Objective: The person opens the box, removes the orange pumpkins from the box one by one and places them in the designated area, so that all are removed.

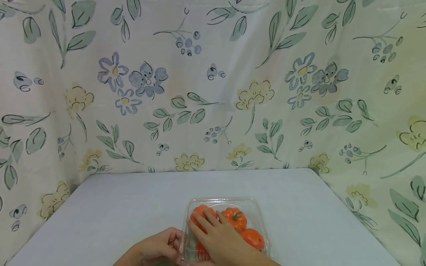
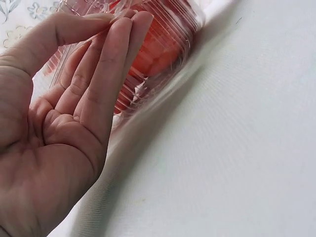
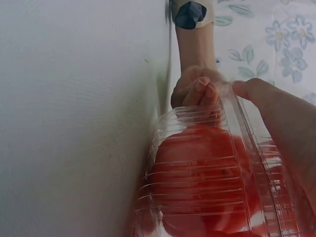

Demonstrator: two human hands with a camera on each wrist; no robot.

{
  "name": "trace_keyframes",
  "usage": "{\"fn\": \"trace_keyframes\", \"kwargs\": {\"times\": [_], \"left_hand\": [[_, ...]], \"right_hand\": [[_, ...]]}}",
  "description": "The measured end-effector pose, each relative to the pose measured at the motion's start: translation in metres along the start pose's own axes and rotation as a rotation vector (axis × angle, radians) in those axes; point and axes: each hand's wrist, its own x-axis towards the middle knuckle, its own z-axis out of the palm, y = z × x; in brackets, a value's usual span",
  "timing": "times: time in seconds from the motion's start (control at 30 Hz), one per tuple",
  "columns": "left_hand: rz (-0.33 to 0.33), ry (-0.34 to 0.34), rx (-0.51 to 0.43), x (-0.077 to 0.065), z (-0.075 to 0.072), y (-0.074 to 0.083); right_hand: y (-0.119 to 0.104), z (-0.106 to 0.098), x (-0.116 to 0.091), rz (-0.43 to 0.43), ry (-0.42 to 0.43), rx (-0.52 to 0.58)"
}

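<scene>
A clear plastic clamshell container (image 1: 254, 207) stands on the table near its front edge, with several orange toy-like pumpkins (image 1: 234, 218) inside, one showing a green stem. My left hand (image 1: 161, 244) is at its left front side. In the left wrist view the thumb and fingertips of that left hand (image 2: 74, 103) pinch the ridged container's (image 2: 170, 42) edge. My right hand (image 1: 223, 238) lies across the lid with fingers spread and straight, covering part of the pumpkins. The right wrist view shows the right thumb (image 3: 269, 106) at the rim, close to the left fingertips.
A white cloth-covered table (image 1: 133, 199) spreads around the container. Behind it and along both sides hangs a curtain (image 1: 199, 129) printed with leaves and flowers. A dark object on a band (image 3: 190, 15) sits at the left wrist.
</scene>
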Motion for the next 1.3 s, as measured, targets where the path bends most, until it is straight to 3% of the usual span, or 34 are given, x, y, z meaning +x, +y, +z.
{"fn": "trace_keyframes", "kwargs": {"times": [0.27,0.53,0.87,1.1,1.3], "left_hand": [[-0.077,0.03,0.017,-0.002,0.0,0.007],[-0.057,-0.015,0.005,-0.006,-0.004,0.005],[-0.051,-0.034,-0.05,-0.006,-0.005,0.008],[-0.023,0.03,-0.073,-0.007,-0.009,0.005],[-0.013,0.106,-0.075,-0.005,-0.009,0.007]], "right_hand": [[0.002,-0.001,0.0,0.0,-0.018,0.011],[0.004,-0.002,0.0,0.007,-0.04,0.016],[0.01,-0.006,-0.002,0.013,-0.006,0.156],[0.014,-0.01,-0.005,0.028,-0.005,0.259],[0.017,-0.009,-0.008,0.021,0.037,0.268]]}}
